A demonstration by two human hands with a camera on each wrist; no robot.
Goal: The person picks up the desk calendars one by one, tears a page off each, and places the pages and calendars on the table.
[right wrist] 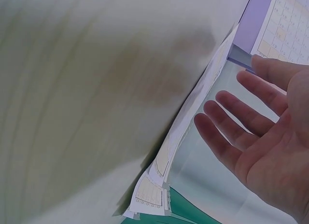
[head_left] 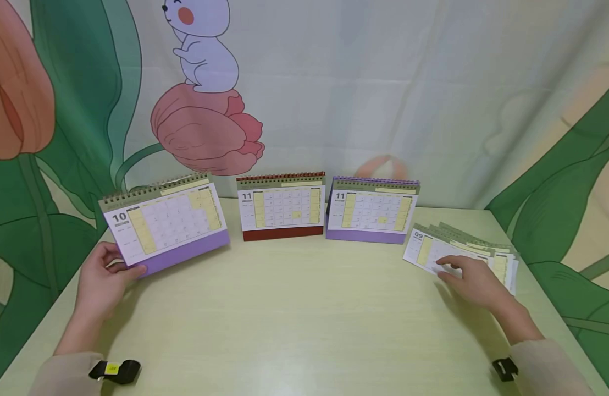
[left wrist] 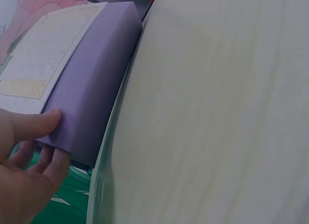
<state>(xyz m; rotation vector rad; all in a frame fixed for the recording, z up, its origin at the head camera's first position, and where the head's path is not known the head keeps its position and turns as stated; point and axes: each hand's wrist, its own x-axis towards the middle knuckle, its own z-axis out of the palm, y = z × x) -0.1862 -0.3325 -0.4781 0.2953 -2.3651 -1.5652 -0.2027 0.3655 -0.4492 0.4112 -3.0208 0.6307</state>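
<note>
On the left, my left hand (head_left: 103,280) holds a desk calendar (head_left: 167,221) by its lower left corner. Its page reads 10, and the purple base tilts on the table. The left wrist view shows the thumb on the front of the purple base (left wrist: 89,84) and the fingers curled beneath its end. My right hand (head_left: 475,283) hovers over a fanned pile of loose calendar pages (head_left: 423,256), the top one marked 09. In the right wrist view that hand (right wrist: 270,132) has spread, relaxed fingers, apart from the pages (right wrist: 193,101) and with nothing in its grasp.
A desk calendar with a dark red base (head_left: 282,212) and one with a purple base (head_left: 371,214) stand side by side at the table's back edge, both showing 11. Behind the pale table (head_left: 304,319) hangs a printed curtain (head_left: 324,82).
</note>
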